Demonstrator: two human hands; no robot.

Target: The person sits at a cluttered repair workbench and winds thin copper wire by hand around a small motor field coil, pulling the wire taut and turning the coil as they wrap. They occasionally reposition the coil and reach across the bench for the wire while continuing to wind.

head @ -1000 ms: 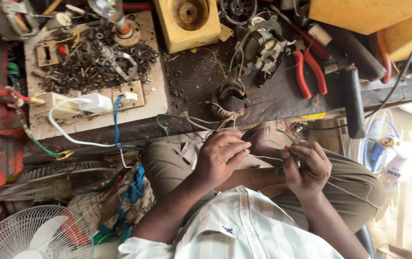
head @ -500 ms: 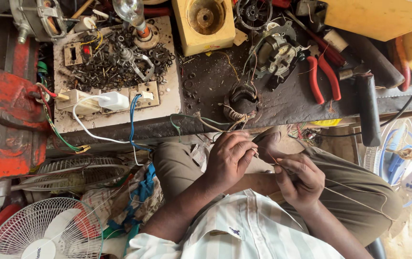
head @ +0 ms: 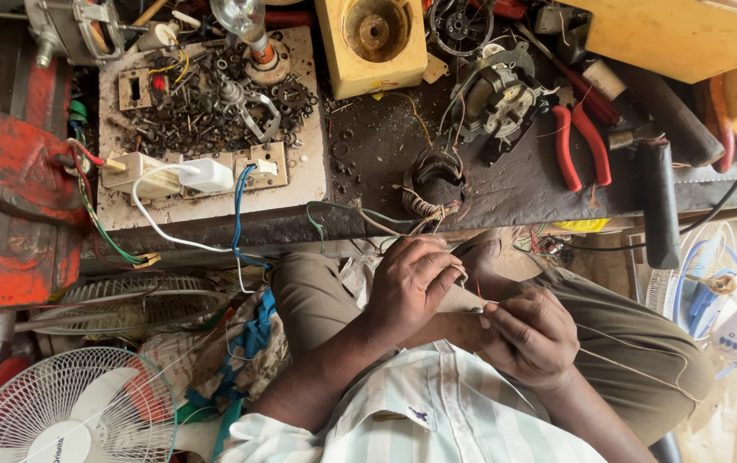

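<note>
Copper winding wire (head: pixel 625 364), thin and hard for me to trace, strung across the lap below the workbench (head: pixel 505 184).

I see my left hand (head: pixel 411 283) curled shut over the strands just under the bench edge, fingers hiding what they pinch; my right hand (head: pixel 531 334), beside it, pinches the wire at its fingertips. The wire's far end fades over the knee. Against half a second ago, both hands sit closer together, and the view has tilted toward the white fan (head: pixel 68 411).

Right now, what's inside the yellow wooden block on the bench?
The yellow block has a round hollow with a dusty round metal piece at its bottom. Anything beneath that piece is hidden.
</note>
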